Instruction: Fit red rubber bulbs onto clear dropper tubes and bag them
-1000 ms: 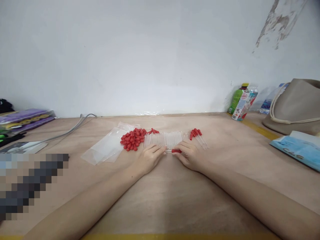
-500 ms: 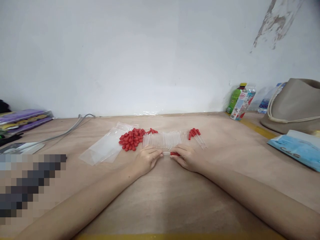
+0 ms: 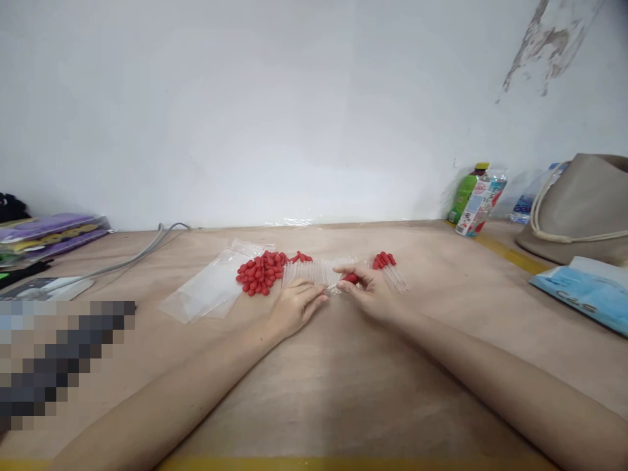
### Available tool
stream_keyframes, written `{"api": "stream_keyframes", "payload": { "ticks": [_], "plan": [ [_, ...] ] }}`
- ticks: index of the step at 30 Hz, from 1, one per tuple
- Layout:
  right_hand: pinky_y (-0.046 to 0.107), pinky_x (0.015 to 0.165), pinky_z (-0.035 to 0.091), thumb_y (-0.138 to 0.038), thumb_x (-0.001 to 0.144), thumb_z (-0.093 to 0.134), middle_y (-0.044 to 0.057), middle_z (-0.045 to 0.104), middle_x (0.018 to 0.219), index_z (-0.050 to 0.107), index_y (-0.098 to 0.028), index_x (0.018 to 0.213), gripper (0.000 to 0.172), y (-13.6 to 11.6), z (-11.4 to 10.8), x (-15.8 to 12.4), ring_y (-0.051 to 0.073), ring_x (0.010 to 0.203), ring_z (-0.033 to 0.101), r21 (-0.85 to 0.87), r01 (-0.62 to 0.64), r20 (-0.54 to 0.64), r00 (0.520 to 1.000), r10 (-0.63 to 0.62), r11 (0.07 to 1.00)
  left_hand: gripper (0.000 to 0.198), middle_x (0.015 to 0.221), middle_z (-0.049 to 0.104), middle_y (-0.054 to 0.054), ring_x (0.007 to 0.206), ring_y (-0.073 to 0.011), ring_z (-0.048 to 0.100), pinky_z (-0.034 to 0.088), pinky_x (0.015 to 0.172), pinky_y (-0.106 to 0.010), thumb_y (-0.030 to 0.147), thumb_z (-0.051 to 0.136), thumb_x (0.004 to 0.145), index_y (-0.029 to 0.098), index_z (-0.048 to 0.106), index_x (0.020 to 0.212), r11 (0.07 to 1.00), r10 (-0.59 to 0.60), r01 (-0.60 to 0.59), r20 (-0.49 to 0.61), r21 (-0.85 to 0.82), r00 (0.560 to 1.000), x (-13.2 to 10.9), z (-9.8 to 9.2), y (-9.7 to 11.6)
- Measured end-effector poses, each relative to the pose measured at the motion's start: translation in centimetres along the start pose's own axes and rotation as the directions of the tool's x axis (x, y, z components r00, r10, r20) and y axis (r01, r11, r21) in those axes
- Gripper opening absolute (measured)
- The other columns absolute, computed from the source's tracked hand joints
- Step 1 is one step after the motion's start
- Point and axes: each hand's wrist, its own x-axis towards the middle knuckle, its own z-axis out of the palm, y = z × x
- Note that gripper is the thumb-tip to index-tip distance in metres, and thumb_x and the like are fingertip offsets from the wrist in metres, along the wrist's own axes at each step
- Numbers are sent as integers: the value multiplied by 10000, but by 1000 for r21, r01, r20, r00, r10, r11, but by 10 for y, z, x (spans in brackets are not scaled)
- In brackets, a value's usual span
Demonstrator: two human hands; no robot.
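Red bulb [image 3: 350, 279], likely soft, pinched in right hand [image 3: 371, 292]; clear tube [image 3: 332, 286] at 8 o'clock, probably light, brittle: hold near bulb. Left hand [image 3: 295, 307] by tube's end, grip unclear.

Head-worn view, facing forward (and down)

The row of tubes [image 3: 310, 271] lies on the table [image 3: 314, 399], behind the left hand [image 3: 295, 305]. Left of the row is a pile of caps [image 3: 258, 275], maybe partly on a bag [image 3: 203, 292]. Capped tubes [image 3: 385, 261] lie right, bottles [image 3: 477, 208] farther right by the wall [image 3: 294, 118].
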Motion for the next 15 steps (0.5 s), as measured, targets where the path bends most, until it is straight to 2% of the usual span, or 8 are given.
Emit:
{"api": "stream_keyframes", "payload": {
  "ticks": [3, 6, 9, 11, 13, 15],
  "plan": [
    [240, 601, 458, -351, 754, 573, 1, 557, 756, 506, -187, 977, 285, 6, -6, 10, 109, 675, 551, 154, -96, -118, 986, 115, 983, 309, 936, 670, -61, 939, -220, 548, 406, 815, -373, 359, 527, 825, 172, 597, 1060, 998, -45, 43, 27, 56, 999, 2, -3, 3],
    [249, 578, 443, -393, 763, 530, -8, 524, 751, 516, -177, 993, 316, 17, -31, 26, 103, 629, 519, 127, -171, -233, 952, 197, 977, 381, 1075, 619, -82, 1047, -248, 493, 356, 887, -421, 395, 522, 810, 179, 561, 1122, 985, -135, 130, 39, 112, 990, 3, -4, 3],
    [265, 571, 417, -370, 795, 460, -19, 500, 687, 491, -160, 1116, 384, 28, -66, 45, 114, 588, 484, -123, -267, -334, 918, 214, 956, 390, 1146, 571, -102, 1101, -263, 458, 321, 921, -454, 392, 524, 799, 180, 553, 1125, 964, -209, 197, 55, 179, 976, 3, -1, 2],
    [270, 591, 399, -348, 772, 491, -25, 489, 623, 467, -124, 1133, 425, 33, -87, 54, 135, 610, 492, -296, -378, -398, 884, 246, 877, 383, 1159, 558, -113, 1117, -269, 449, 296, 941, -475, 382, 527, 794, 178, 555, 1117, 950, -244, 225, 65, 217, 968, 2, 1, 1],
    [263, 581, 377, -328, 748, 516, -19, 503, 603, 502, -122, 1058, 373, 39, -98, 57, 142, 604, 499, -414, -472, -404, 862, 307, 778, 371, 1159, 557, -121, 1122, -275, 450, 276, 953, -496, 377, 529, 791, 176, 563, 1101, 941, -265, 243, 68, 237, 962, 2, 3, -1],
    [254, 572, 360, -314, 731, 528, -2, 534, 622, 551, -144, 941, 271, 48, -101, 57, 142, 603, 507, -521, -504, -364, 861, 355, 689, 360, 1155, 559, -129, 1117, -285, 458, 263, 957, -518, 378, 531, 787, 177, 572, 1083, 936, -280, 257, 67, 241, 958, 1, 4, -2]
  ]
}}
